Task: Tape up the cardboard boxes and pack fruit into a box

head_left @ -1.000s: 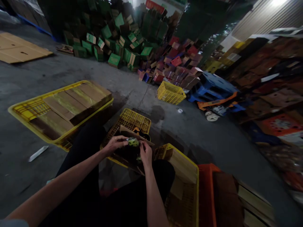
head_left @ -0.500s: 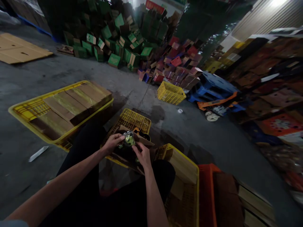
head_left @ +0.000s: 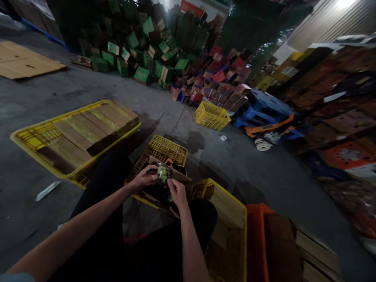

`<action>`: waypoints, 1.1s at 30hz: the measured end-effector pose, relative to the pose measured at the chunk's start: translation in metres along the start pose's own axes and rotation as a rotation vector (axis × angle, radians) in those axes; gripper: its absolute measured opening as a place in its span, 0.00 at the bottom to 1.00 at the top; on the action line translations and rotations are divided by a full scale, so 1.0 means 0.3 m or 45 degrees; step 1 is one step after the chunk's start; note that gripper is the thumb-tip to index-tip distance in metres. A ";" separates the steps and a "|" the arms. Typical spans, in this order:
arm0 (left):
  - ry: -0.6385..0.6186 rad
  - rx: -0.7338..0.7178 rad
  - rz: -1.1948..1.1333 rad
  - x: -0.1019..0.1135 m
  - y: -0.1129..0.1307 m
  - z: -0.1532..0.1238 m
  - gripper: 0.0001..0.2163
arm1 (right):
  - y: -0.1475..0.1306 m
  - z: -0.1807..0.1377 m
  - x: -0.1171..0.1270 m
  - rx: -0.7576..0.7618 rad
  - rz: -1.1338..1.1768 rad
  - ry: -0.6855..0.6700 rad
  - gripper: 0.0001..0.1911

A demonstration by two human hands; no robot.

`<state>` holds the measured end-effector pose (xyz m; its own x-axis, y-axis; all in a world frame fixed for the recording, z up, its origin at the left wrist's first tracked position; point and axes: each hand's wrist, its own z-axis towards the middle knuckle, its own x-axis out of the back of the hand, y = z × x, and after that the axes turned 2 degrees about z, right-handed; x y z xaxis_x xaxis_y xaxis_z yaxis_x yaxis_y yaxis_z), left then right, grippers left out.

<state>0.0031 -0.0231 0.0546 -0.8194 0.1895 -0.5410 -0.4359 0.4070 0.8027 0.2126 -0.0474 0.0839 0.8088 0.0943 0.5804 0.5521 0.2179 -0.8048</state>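
Both my hands meet over a small round green object in a clear shiny wrap [head_left: 163, 172]. My left hand [head_left: 143, 178] pinches it from the left, fingers curled. My right hand [head_left: 177, 192] grips it from below and right, fingers closed on the wrap. Under them lies an open brown cardboard box [head_left: 173, 171] resting on a yellow plastic crate [head_left: 163, 150]. My dark-clothed legs fill the lower middle of the view.
A yellow crate of flat cardboard [head_left: 75, 135] stands at left, another yellow crate [head_left: 227, 219] and an orange crate [head_left: 258, 239] at right. A yellow basket [head_left: 212, 115], blue pallets [head_left: 263, 107] and heaps of green and red boxes [head_left: 164, 58] lie beyond on the concrete floor.
The wrapped green object has been turned and lifted slightly in my hands. My right hand slid from beside it to under it. The surroundings have not moved.
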 end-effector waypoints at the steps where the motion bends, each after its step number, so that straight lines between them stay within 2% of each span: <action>1: -0.008 -0.008 0.009 0.002 -0.002 0.001 0.28 | 0.003 0.001 -0.002 -0.002 0.003 -0.006 0.25; 4: -0.016 -0.065 0.066 0.007 -0.008 0.008 0.28 | 0.013 0.003 -0.009 -0.025 0.045 0.012 0.21; 7: -0.006 -0.198 0.204 0.008 -0.010 0.012 0.25 | 0.022 0.003 -0.010 -0.072 0.105 0.085 0.17; 10: -0.059 -0.261 0.328 0.007 -0.005 0.006 0.23 | 0.022 -0.002 -0.010 -0.145 0.179 0.093 0.21; 12: -0.102 -0.262 0.398 0.004 0.003 -0.003 0.22 | 0.017 -0.007 -0.012 -0.178 0.227 0.044 0.29; 14: -0.120 -0.270 0.462 -0.001 0.013 -0.011 0.20 | 0.011 -0.010 -0.016 -0.160 0.253 0.008 0.32; 17: -0.134 -0.241 0.480 -0.004 0.017 -0.014 0.19 | 0.012 -0.007 -0.017 -0.086 0.245 0.014 0.23; 20: -0.123 -0.148 0.402 0.002 0.006 -0.007 0.19 | 0.031 0.003 -0.012 -0.100 0.189 0.078 0.18; 24: -0.130 -0.093 0.298 0.012 -0.013 0.002 0.20 | 0.067 0.009 -0.009 -0.117 0.102 0.122 0.16; 30: -0.132 -0.095 0.304 0.009 -0.006 -0.001 0.22 | 0.104 -0.003 -0.022 -0.174 -0.252 -0.032 0.15; 33: -0.139 -0.089 0.319 0.005 0.000 -0.004 0.22 | 0.121 0.002 -0.019 -0.250 -0.236 0.088 0.13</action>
<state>0.0014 -0.0239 0.0541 -0.8614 0.3733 -0.3444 -0.2525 0.2736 0.9281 0.2277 -0.0395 0.0515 0.6986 0.0027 0.7155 0.7151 0.0322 -0.6983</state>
